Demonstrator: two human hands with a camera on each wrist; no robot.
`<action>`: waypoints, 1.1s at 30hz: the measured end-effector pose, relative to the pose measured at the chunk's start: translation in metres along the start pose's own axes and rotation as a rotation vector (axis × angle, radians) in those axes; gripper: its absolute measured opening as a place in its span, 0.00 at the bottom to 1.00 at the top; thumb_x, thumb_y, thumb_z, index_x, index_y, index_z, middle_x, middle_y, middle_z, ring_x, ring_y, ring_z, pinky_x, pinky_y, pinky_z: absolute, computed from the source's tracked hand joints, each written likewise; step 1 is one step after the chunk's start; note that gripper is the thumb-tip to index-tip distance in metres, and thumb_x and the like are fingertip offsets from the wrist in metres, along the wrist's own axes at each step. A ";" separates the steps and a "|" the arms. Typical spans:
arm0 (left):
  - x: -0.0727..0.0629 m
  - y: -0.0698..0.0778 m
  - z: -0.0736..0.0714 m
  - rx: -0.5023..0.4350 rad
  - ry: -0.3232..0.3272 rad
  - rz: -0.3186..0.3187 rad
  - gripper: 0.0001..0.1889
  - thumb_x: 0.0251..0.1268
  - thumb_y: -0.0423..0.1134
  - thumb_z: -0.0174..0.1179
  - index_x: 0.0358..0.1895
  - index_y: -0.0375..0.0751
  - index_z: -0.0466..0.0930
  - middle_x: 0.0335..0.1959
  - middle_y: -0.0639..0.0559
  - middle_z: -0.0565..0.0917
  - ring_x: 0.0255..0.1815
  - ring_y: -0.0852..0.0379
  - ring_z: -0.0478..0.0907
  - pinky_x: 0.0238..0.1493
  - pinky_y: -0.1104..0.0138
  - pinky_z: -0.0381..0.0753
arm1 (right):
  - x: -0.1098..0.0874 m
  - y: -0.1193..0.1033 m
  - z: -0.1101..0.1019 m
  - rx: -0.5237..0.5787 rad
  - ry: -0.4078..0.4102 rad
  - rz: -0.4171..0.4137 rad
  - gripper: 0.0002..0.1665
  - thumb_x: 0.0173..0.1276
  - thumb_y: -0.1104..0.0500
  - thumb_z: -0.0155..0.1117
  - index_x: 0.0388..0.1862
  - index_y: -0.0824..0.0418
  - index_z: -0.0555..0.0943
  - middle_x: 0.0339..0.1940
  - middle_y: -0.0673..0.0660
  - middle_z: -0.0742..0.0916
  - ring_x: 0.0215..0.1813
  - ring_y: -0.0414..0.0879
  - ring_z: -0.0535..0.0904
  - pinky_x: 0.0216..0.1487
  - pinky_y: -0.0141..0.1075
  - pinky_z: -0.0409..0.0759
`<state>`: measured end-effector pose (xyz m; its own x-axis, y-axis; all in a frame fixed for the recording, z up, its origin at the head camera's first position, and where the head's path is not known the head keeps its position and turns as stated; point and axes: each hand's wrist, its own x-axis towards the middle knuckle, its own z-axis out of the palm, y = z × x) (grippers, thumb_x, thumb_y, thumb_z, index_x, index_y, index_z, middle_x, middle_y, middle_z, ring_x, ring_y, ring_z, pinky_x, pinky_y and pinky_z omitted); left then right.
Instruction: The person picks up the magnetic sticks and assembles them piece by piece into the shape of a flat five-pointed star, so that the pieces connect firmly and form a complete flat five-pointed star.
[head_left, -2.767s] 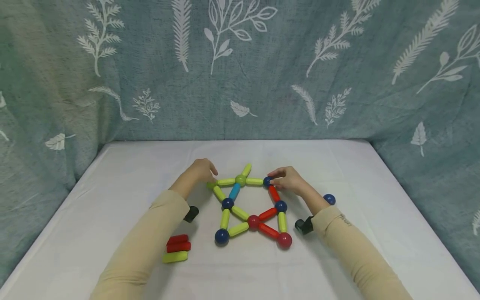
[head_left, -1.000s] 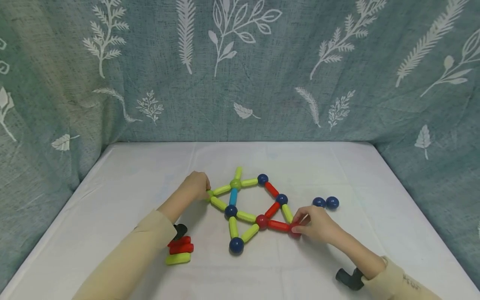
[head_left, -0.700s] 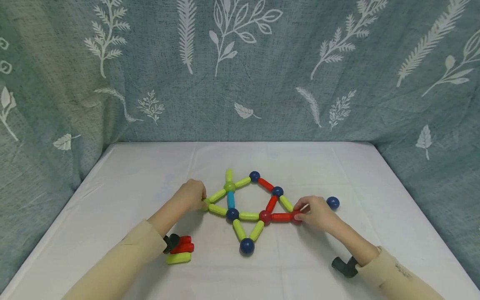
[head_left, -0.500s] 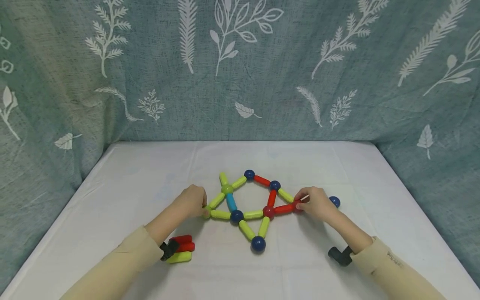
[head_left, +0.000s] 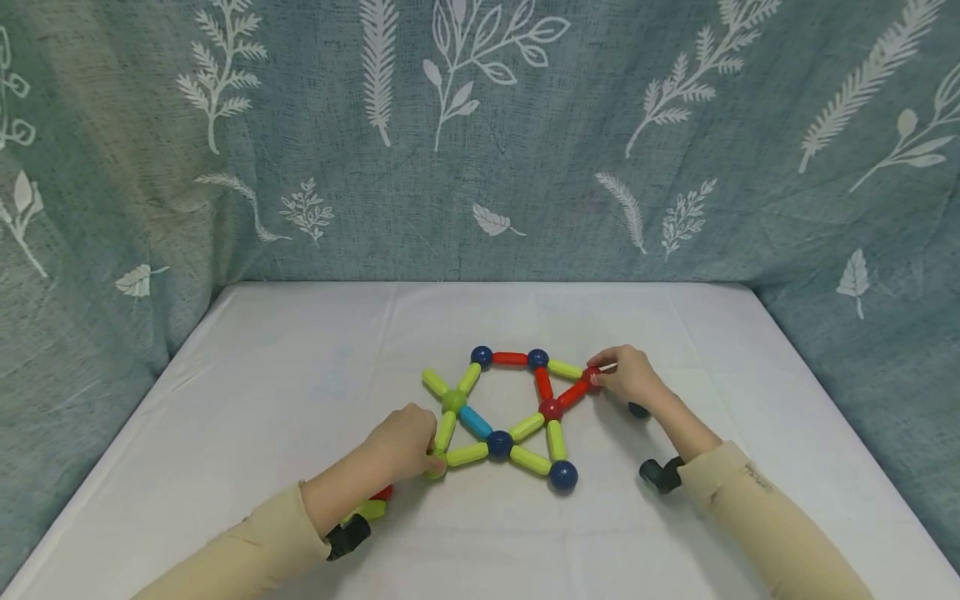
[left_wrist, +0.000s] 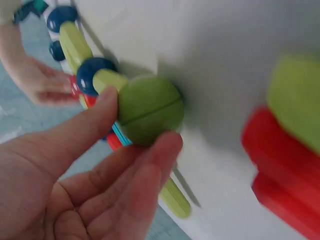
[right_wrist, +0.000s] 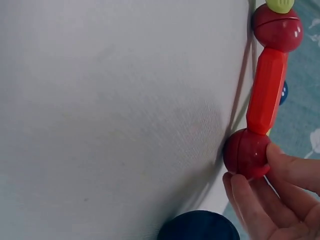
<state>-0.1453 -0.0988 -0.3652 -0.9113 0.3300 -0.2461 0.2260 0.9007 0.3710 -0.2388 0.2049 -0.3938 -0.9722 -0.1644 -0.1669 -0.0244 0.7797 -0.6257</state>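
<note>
A flat frame of coloured balls and magnetic rods lies on the white cloth, with a blue rod (head_left: 476, 422) among its yellow-green and red ones. My left hand (head_left: 401, 442) pinches the green ball (left_wrist: 150, 110) at its near left corner between thumb and fingers. At the right corner, my right hand (head_left: 630, 375) pinches a red ball (right_wrist: 246, 153) from which a red rod (right_wrist: 267, 90) runs to another red ball (right_wrist: 277, 27). A dark blue ball (head_left: 562, 476) forms the near corner. One yellow-green rod (head_left: 435, 382) sticks out at the far left with a free end.
Loose red rods (left_wrist: 285, 165) and a yellow-green rod (head_left: 369, 510) lie beside my left wrist, partly covered by it. A loose dark blue ball (right_wrist: 200, 227) sits under my right forearm. A patterned grey-green curtain (head_left: 480, 167) hangs behind the white tabletop (head_left: 480, 550).
My right hand has gone from a dark blue ball to the red corner ball. The whole frame has turned counterclockwise: my left hand came nearer, my right hand moved farther away.
</note>
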 end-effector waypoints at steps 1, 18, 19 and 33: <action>-0.002 0.002 0.001 -0.002 0.003 0.002 0.17 0.45 0.38 0.71 0.15 0.39 0.70 0.12 0.53 0.69 0.15 0.60 0.63 0.17 0.71 0.63 | 0.001 0.000 0.000 0.002 0.000 0.004 0.15 0.62 0.67 0.60 0.48 0.70 0.79 0.49 0.67 0.81 0.48 0.57 0.78 0.44 0.42 0.78; -0.051 -0.093 -0.014 -0.180 -0.066 -0.099 0.11 0.51 0.36 0.66 0.38 0.36 0.82 0.34 0.49 0.79 0.36 0.52 0.74 0.38 0.57 0.77 | 0.007 0.002 -0.003 0.011 -0.029 0.011 0.16 0.62 0.66 0.61 0.48 0.69 0.79 0.49 0.66 0.81 0.49 0.57 0.77 0.45 0.44 0.77; -0.052 -0.097 -0.012 -0.190 -0.063 -0.091 0.10 0.51 0.36 0.66 0.37 0.36 0.82 0.34 0.50 0.79 0.36 0.52 0.74 0.38 0.56 0.77 | 0.008 0.003 -0.003 0.011 -0.027 0.010 0.15 0.62 0.66 0.61 0.48 0.69 0.79 0.49 0.66 0.81 0.49 0.57 0.77 0.46 0.44 0.77; -0.030 -0.111 -0.015 -0.280 0.036 0.042 0.07 0.53 0.33 0.64 0.37 0.38 0.81 0.30 0.54 0.80 0.34 0.55 0.76 0.35 0.64 0.77 | 0.007 0.003 -0.003 0.019 -0.014 0.034 0.15 0.62 0.66 0.61 0.48 0.69 0.79 0.49 0.66 0.81 0.49 0.57 0.77 0.46 0.44 0.77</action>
<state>-0.1482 -0.2127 -0.3851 -0.9161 0.3503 -0.1950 0.1644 0.7719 0.6142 -0.2460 0.2083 -0.3948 -0.9689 -0.1467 -0.1991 0.0131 0.7735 -0.6336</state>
